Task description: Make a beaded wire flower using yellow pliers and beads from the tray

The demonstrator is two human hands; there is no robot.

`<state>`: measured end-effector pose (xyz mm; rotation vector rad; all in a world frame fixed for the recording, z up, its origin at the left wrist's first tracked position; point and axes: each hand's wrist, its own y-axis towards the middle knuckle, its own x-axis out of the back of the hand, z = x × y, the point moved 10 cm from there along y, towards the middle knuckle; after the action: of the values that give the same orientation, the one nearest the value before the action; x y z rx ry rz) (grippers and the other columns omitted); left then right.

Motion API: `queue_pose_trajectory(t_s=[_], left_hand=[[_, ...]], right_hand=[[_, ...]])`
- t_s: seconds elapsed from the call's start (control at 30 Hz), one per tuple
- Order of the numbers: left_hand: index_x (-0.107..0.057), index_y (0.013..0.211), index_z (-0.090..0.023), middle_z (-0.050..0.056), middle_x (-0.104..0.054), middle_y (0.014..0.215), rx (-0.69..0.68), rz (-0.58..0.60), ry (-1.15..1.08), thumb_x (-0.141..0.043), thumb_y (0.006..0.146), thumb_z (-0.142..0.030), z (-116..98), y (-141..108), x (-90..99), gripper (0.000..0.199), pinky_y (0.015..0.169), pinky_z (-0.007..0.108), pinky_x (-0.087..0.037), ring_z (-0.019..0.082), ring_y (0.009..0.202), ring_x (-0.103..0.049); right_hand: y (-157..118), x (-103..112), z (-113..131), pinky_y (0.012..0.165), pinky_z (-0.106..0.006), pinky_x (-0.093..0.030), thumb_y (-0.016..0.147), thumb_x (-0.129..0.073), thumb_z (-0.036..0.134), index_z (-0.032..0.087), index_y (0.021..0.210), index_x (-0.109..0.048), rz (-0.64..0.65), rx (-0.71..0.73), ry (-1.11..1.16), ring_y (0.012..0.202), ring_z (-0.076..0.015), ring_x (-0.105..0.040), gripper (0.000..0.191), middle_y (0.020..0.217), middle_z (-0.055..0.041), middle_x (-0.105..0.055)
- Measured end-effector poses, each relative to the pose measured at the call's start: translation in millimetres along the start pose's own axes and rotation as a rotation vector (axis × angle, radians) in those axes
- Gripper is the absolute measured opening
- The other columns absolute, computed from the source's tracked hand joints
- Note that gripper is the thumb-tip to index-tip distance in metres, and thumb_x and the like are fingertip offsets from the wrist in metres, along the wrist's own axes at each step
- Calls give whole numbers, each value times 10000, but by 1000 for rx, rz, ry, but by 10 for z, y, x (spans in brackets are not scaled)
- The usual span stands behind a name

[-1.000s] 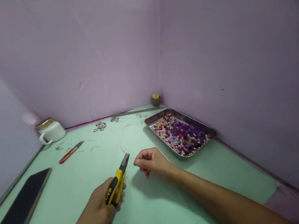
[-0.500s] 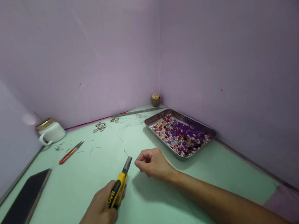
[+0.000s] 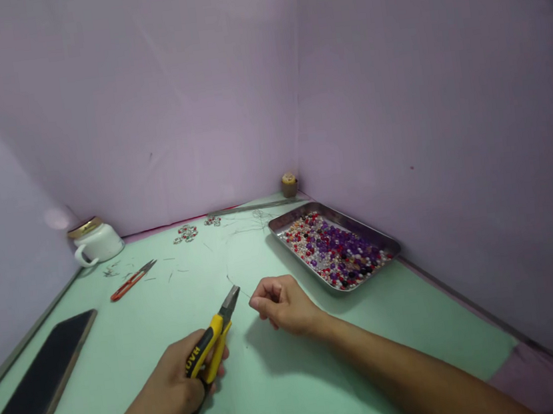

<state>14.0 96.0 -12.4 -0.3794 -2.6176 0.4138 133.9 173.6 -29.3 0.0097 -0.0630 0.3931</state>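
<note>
My left hand is closed round the handles of yellow-and-black pliers, whose jaws point up and to the right. Close to the jaw tips runs a thin wire, bent at its far end. The wire's near end is pinched between the thumb and forefinger of my right hand, just right of the pliers. Whether the jaws touch the wire I cannot tell. To the right of that hand stands a metal tray holding many small beads in purple, red, white and black.
Red-handled thread snips lie at the left among wire scraps. A dark flat phone-like slab is nearer. Behind are a white mug, beaded wire pieces, long wires and a small yellow-topped pot.
The pliers have drawn back slightly to the left and their handles have spread a little. My right hand has stayed nearly still, and the wire beside the jaws shows more.
</note>
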Motion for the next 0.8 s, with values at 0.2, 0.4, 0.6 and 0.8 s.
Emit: queue_pose_trajectory(t_s=[0.2,0.4,0.6,0.8], left_hand=[[-451,675,-196,-35,-468,613,-46,-85,147,-352,461,-78,-28,2,139,264,528,234,-318,136,587,-418],[-484,707,-200,-26,-502,661,-83,-68,222,-344,469,-87,-38,-15,218,298,580,239,-342,158,646,-452],[-530,694,-223,-14,-547,687,-92,113,79,-344,393,-150,-3,-69,180,361,593,254,-366,189,672,-476],[-568,665,-199,-8,-588,660,-87,267,46,-355,369,-146,34,-93,5,368,564,268,-395,186,617,-510]], right_hand=[[-8,-29,26,332,-160,-314,684,-539,199,144,604,-526,21,-37,13,327,-40,-400,98,461,49,-487],[0,-120,74,412,-188,-376,678,-589,281,126,622,-553,166,-28,59,399,-64,-464,169,494,20,-524],[-83,421,610,705,-290,-471,778,-508,238,182,882,-599,-186,426,-44,831,-145,-556,149,937,-67,-593],[-353,24,968,959,-405,-306,743,-585,150,261,974,-614,104,849,-450,1090,-186,-448,258,1089,-35,-586]])
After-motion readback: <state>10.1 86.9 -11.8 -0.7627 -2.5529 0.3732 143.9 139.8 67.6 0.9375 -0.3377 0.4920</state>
